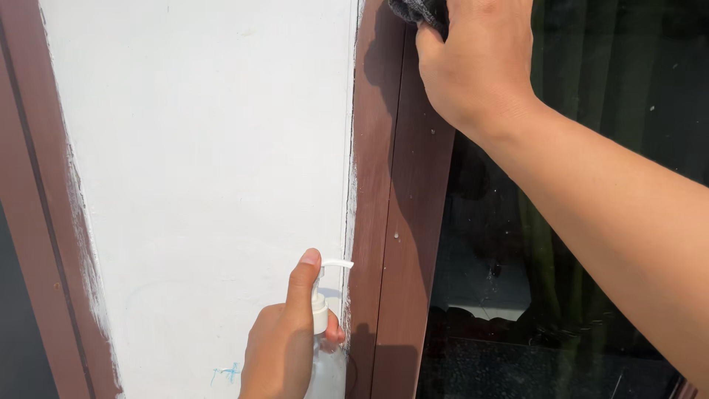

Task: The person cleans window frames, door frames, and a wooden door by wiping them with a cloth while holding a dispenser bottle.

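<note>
Clear plastic pump bottle with a white dispenser head, upright in the left hand's grasp; its thin nozzle projects rightward just beyond the raised fingertip, toward the brown wooden frame. Dark grey crumpled cloth, bunched beneath the right hand's fingers, pressed flat against that frame's upper part.

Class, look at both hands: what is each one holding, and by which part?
The left hand grips a clear pump bottle around its neck, forefinger on the white pump head. The right hand presses a bunched dark cloth against the brown window frame.
</note>
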